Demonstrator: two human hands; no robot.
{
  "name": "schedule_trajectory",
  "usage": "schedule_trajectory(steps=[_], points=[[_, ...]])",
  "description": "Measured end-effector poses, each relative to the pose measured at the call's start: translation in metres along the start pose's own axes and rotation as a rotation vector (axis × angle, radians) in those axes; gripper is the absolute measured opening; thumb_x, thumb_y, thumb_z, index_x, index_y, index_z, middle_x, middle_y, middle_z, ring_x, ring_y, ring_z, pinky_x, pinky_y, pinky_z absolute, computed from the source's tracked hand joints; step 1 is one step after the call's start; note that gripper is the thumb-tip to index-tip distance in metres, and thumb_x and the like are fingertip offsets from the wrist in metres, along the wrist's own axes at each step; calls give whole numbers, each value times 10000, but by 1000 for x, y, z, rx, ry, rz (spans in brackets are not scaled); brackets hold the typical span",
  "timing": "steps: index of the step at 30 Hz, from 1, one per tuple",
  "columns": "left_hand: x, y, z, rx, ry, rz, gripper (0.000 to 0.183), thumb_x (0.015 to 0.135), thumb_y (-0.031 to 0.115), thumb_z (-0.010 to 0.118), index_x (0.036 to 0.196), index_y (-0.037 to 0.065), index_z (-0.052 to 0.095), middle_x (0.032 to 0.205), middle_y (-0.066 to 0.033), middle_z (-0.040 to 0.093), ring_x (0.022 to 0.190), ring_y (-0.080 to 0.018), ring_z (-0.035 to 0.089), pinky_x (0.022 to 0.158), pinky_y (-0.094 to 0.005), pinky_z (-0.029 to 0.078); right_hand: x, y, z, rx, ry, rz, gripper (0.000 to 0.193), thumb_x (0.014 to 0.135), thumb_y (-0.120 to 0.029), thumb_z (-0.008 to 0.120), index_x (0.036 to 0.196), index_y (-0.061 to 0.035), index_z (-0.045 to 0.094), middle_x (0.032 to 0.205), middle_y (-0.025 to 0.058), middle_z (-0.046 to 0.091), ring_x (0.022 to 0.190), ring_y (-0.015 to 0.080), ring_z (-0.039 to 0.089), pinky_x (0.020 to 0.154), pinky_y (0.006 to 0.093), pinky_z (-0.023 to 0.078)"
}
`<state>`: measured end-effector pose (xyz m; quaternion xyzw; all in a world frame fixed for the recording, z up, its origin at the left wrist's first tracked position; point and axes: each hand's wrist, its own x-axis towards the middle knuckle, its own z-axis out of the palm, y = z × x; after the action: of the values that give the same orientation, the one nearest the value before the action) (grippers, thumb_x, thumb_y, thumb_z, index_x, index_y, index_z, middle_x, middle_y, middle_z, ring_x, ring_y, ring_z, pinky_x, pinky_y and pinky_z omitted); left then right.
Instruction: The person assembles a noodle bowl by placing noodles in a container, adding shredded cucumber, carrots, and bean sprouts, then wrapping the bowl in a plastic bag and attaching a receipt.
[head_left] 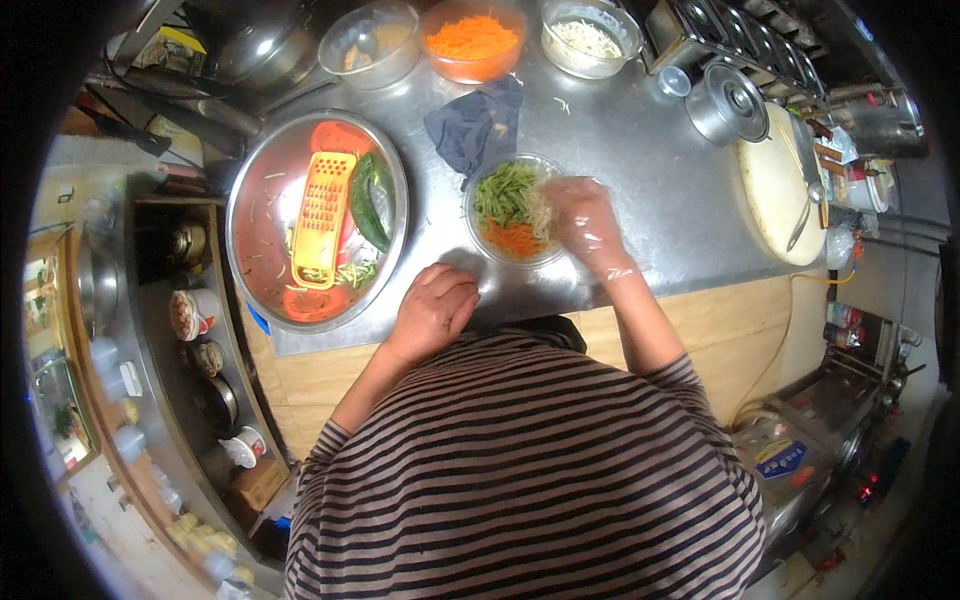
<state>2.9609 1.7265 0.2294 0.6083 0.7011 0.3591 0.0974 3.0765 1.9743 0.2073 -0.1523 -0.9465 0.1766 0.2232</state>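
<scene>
Hovering at the right rim of the clear bowl (519,264): gloved right hand (572,218).
Green shreds (503,196) and orange shreds (513,240) lie left of this grip; pale shreds (540,216) adjoin it, pinch indeterminable through blur. Left hand (438,308), palm hidden, rests at bench (640,150) edge, grip indeterminable.

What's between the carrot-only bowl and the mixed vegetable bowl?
In the head view, a crumpled dark cloth lies between the carrot-only bowl and the mixed vegetable bowl.
</scene>
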Motion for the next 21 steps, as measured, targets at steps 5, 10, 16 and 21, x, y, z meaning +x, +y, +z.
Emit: schedule_trajectory(steps=[5, 10, 16, 21], points=[[-1, 0, -2, 10, 2, -32, 110, 747, 62, 674, 837, 3, 653, 910, -95, 640, 882, -281, 586, 780, -371, 480, -3, 12, -7, 337, 49, 414, 314, 729, 42, 551, 1005, -43, 675, 984, 144, 674, 946, 338, 617, 865, 377, 486], [5, -3, 2, 24, 1, 1, 113, 751, 71, 674, 838, 2, 654, 910, -94, 641, 879, -275, 586, 777, -367, 482, 7, 3, 2, 191, -172, 311, 303, 799, -6, 549, 1075, -78, 654, 1065, 167, 644, 982, 314, 619, 862, 353, 481], [8, -4, 5, 18, -36, 2, 104, 749, 79, 676, 830, 17, 654, 921, -88, 638, 886, -267, 583, 781, -358, 479, 20, 14, -11, 291, -162, 361, 336, 778, -28, 570, 1098, -93, 646, 1084, 142, 642, 994, 311, 607, 877, 364, 476], [9, -9, 9, 19, -67, 3, 90, 760, 85, 665, 825, 24, 657, 929, -86, 635, 888, -266, 582, 785, -359, 479, 9, 10, -1, 106, -167, 19, 288, 776, -48, 603, 1051, -103, 666, 1054, 126, 653, 957, 304, 617, 840, 356, 494]])
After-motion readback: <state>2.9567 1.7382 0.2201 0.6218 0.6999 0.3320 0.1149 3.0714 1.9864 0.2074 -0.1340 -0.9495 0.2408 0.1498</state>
